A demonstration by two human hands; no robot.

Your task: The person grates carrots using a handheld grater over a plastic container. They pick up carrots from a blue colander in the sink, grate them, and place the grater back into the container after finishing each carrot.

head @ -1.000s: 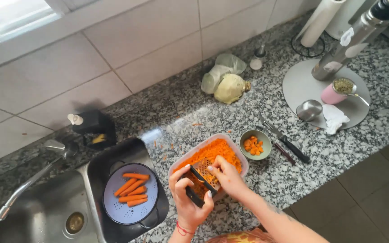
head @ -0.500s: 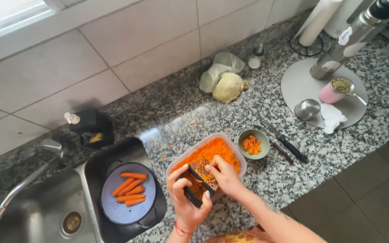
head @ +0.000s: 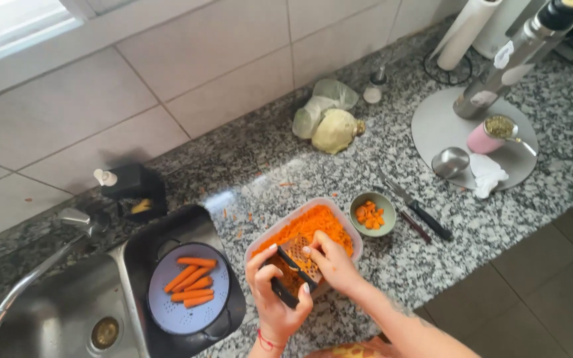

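At the far left the tap (head: 31,275) leans over my sink (head: 41,318). Right of it a blue plate (head: 190,295) sits in a dark tray (head: 187,232) with whole carrots (head: 191,282) lying side by side on it. Beyond the tray, against the tiled wall, stands a small black holder (head: 134,192).

My left hand (head: 274,295) is clenched around the black handle end of the grater (head: 294,265), holding it tilted over the clear tub (head: 306,232), which is full of grated carrot (head: 313,225). My right hand (head: 329,262) presses against the grater's face, fingers curled; I think there is a piece of carrot under them, but my fingers hide it and I cannot tell for sure.

Just right of the tub is a small green bowl (head: 374,213) with carrot pieces, and beside that a knife (head: 419,211) lies on the granite counter (head: 432,265). Farther back a cabbage (head: 333,129) rests by a crumpled bag. At the far right a round grey board (head: 432,126) carries a tall bottle (head: 518,56), a pink cup (head: 489,136) and a metal cup (head: 450,161).
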